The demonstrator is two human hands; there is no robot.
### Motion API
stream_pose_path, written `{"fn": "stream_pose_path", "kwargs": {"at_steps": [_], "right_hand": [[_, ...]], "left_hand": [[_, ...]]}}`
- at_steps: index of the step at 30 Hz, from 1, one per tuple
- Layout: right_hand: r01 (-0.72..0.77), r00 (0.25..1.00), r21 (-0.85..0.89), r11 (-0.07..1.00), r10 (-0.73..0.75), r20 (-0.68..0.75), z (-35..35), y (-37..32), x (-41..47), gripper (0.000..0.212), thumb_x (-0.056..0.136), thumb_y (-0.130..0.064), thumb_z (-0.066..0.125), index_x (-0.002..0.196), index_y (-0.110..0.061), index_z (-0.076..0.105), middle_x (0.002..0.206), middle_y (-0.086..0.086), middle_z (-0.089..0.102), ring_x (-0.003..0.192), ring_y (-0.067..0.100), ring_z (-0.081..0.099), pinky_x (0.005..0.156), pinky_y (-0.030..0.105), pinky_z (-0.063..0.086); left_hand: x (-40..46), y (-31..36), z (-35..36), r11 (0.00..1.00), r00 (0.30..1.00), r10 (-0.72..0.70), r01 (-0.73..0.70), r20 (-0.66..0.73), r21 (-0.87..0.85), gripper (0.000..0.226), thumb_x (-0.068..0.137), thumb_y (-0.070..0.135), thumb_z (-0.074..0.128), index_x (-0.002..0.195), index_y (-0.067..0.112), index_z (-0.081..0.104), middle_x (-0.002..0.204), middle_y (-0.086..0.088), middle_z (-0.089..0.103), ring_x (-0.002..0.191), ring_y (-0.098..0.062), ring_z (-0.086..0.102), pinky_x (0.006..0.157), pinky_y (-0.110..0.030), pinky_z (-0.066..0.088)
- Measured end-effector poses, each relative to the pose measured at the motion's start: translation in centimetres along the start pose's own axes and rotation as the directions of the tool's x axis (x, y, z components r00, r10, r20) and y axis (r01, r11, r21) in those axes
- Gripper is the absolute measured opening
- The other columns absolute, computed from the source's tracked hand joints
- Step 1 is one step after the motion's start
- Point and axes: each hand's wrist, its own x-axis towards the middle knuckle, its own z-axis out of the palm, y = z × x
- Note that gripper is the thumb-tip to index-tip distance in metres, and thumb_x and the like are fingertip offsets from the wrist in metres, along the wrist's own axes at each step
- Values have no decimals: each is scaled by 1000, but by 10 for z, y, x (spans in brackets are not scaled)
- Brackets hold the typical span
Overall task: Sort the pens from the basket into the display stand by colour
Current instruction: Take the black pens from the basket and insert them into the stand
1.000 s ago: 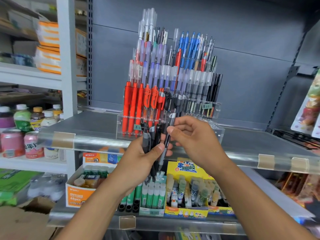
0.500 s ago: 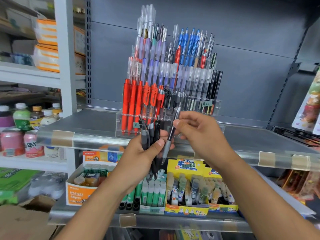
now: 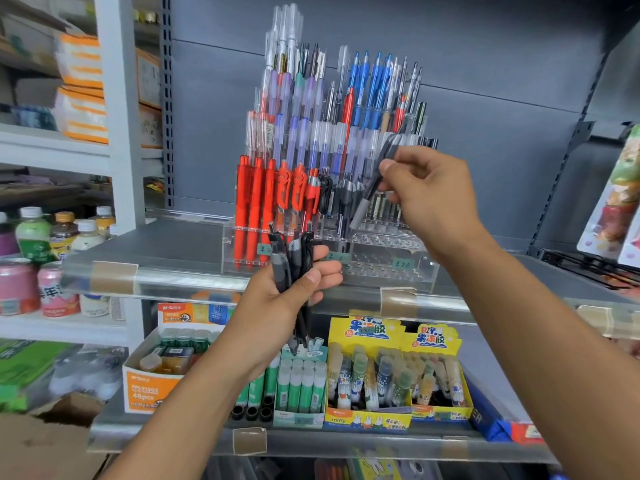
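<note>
A clear tiered display stand (image 3: 388, 268) sits on the upper shelf, holding red pens (image 3: 256, 202) at the left, purple and clear ones in the middle, blue ones at the top right and dark ones in the lower middle. My left hand (image 3: 287, 299) grips a bundle of black pens (image 3: 294, 268) upright in front of the stand's base. My right hand (image 3: 426, 188) pinches a single black pen with a grey grip (image 3: 372, 192), tilted, its tip pointing down-left over the stand's front rows. No basket is in view.
The grey shelf edge (image 3: 173, 282) runs below the stand. On the lower shelf stand boxes of glue sticks (image 3: 301, 382) and yellow boxes of glue (image 3: 370, 375). Drink bottles and cans (image 3: 41, 261) fill the left shelves. Packaged goods (image 3: 616, 202) hang at the right.
My right hand has drawn one black pen out of the bundle and lifted it up and to the right toward the stand. The left hand stays put with the remaining pens.
</note>
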Motion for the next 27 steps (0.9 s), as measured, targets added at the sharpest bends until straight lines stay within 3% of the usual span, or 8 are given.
{"fn": "stream_pose_path", "kwargs": {"at_steps": [2, 5, 9, 13, 16, 18, 21, 27], "right_hand": [[20, 999, -44, 999, -22, -35, 1, -1, 6, 12, 94, -18, 63, 86, -27, 65, 76, -1, 69, 63, 1, 62, 63, 19, 52], [20, 999, -118, 993, -25, -42, 4, 0, 13, 22, 94, -17, 62, 75, -29, 62, 79, 15, 68, 67, 15, 58, 58, 28, 51], [-27, 1000, -178, 984, 28, 7, 9, 7, 17, 20, 95, -16, 60, 77, -23, 64, 80, 18, 68, 63, 28, 58, 50, 24, 48], [-62, 993, -284, 957, 87, 78, 12, 18, 20, 21, 95, -18, 61, 90, 2, 67, 88, 24, 69, 43, 9, 42, 38, 15, 37], [-83, 984, -365, 927, 135, 119, 16, 26, 17, 20, 93, -19, 64, 89, 1, 65, 85, 18, 72, 51, 10, 52, 45, 15, 39], [-84, 982, -380, 921, 140, 124, 19, 33, 13, 12, 92, -19, 66, 90, -8, 62, 84, 11, 72, 67, 14, 63, 56, 18, 43], [-72, 984, -373, 925, 126, 122, 22, 39, 8, 12, 91, -22, 68, 91, -14, 60, 85, 5, 71, 77, 16, 64, 68, 26, 47], [-75, 986, -372, 925, 125, 114, 20, 39, 7, 14, 91, -24, 68, 91, -11, 62, 82, 4, 71, 72, 13, 62, 61, 20, 44]], "left_hand": [[0, -1, 0, 1000, 1000, 0, 0, -3, 1, 30, 100, 11, 45, 125, 23, 56, 112, 8, 73, 107, -7, 67, 84, -16, 53], [0, -1, 0, 1000, 1000, 0, 0, -16, 2, 29, 101, 10, 44, 122, 25, 56, 110, 9, 74, 107, -8, 68, 83, -18, 53], [0, 0, 0, 1000, 999, -11, 10, -36, -18, 30, 101, 10, 44, 126, 21, 55, 110, 6, 74, 105, -9, 68, 82, -20, 53], [-1, 0, 0, 1000, 999, -19, 18, -46, -21, 30, 101, 10, 45, 128, 20, 55, 110, 6, 74, 105, -10, 69, 85, -23, 50], [-1, 0, 0, 999, 999, -24, 23, -46, -23, 30, 101, 10, 44, 127, 19, 55, 109, 6, 74, 105, -10, 69, 84, -22, 50], [-1, 0, 0, 999, 999, -23, 22, -43, -26, 29, 101, 10, 44, 126, 20, 55, 109, 6, 74, 104, -10, 69, 84, -23, 51], [-1, 0, 0, 999, 999, -22, 21, -34, -27, 29, 101, 10, 44, 125, 21, 55, 109, 6, 74, 104, -10, 69, 83, -22, 52], [0, -1, -1, 1000, 999, -16, 15, -35, -17, 25, 101, 11, 44, 121, 14, 59, 109, 5, 74, 103, -10, 70, 83, -24, 54]]}}
